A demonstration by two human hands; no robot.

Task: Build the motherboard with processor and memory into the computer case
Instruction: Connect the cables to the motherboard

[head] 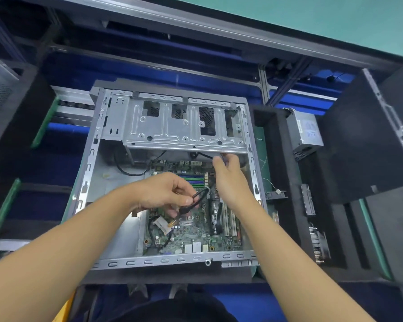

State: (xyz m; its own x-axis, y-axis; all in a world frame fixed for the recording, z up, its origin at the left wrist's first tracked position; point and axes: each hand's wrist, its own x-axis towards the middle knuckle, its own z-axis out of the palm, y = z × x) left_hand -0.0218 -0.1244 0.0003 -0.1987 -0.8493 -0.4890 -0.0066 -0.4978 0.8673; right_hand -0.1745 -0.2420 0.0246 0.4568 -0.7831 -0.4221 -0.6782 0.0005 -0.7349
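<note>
One view only: head-worn, wide-angle. Wearer stands at 6 o'clock, camera faces forward toward 12 and steeply down. Close range, just over the open computer case (163, 260), which fills centre frame. Straight lines bow near the edges.

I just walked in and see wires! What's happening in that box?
A person is working inside an open computer case. The motherboard already lies in it. The left hand pinches a black cable above the board; the right hand reaches up under the drive cage, and whether it grips anything is unclear.
</note>
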